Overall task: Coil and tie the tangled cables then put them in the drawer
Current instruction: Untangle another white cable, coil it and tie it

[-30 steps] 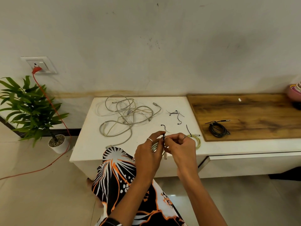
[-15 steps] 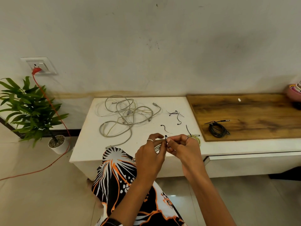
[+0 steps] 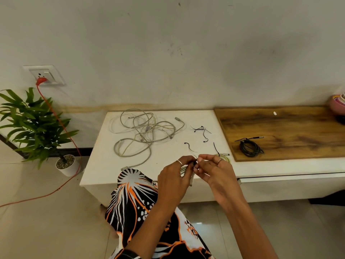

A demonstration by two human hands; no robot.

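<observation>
My left hand grips a small coiled pale cable above the front edge of the white cabinet top. My right hand pinches a thin black tie at the top of that coil. A tangle of grey cables lies on the cabinet's back left. Loose black ties and one more lie in the middle. A yellow-green coiled cable rests behind my right hand. A tied black coil sits on the wooden board. The drawer is slightly open at the right.
A potted plant stands on the floor at the left. An orange cord runs from the wall socket down across the floor. Pink bowls sit at the far right edge.
My hands have shifted slightly while working the black tie around the pale coil; the fingers are now pinched closer together at the coil's top.
</observation>
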